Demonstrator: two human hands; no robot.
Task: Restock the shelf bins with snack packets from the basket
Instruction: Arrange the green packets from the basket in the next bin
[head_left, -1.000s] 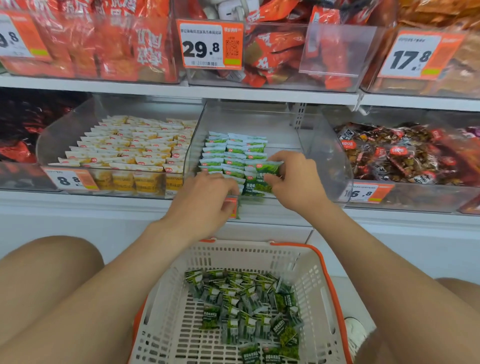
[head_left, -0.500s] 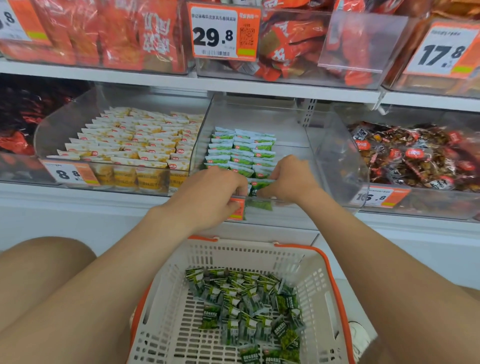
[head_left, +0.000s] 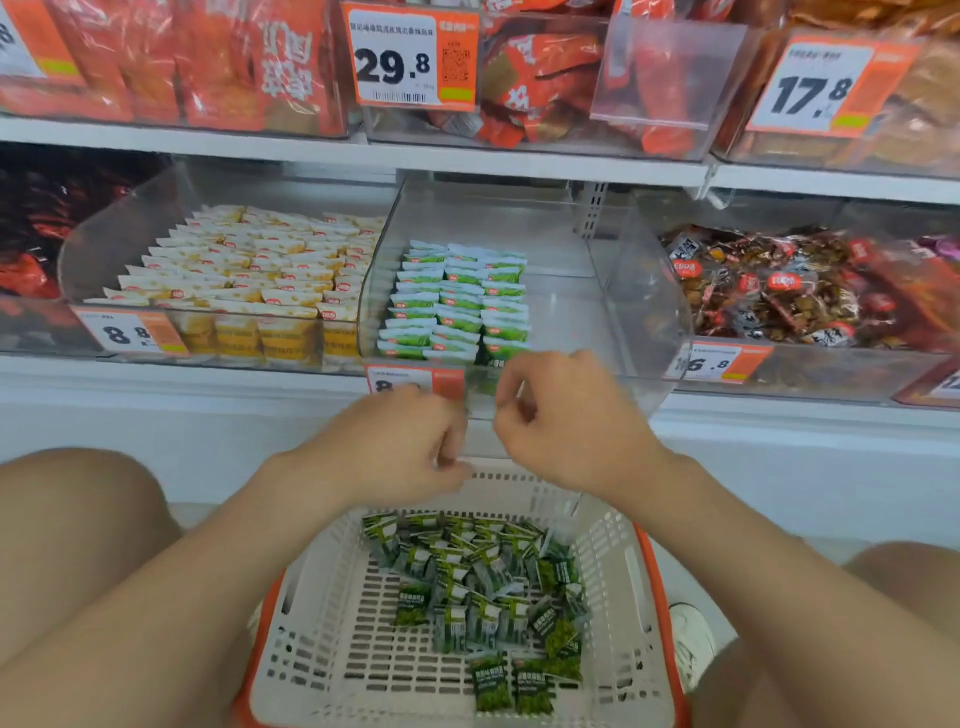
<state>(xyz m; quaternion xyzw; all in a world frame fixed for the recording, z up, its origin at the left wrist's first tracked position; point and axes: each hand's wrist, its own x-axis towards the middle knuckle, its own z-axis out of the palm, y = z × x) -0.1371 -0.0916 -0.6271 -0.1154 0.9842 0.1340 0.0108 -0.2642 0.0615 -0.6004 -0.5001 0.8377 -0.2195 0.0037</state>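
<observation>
Green packets (head_left: 457, 301) line bin (head_left: 566, 306) at 12 o'clock. Left hand (head_left: 395, 447), right hand (head_left: 566, 426) clenched, seemingly empty: fetch step. Next, grasp more from basket (head_left: 623, 582), 6 o'clock.

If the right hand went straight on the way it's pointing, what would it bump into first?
Probably the middle bin's clear front wall, just ahead of the right hand; the green packets lie behind it. Depth is unclear.
</observation>
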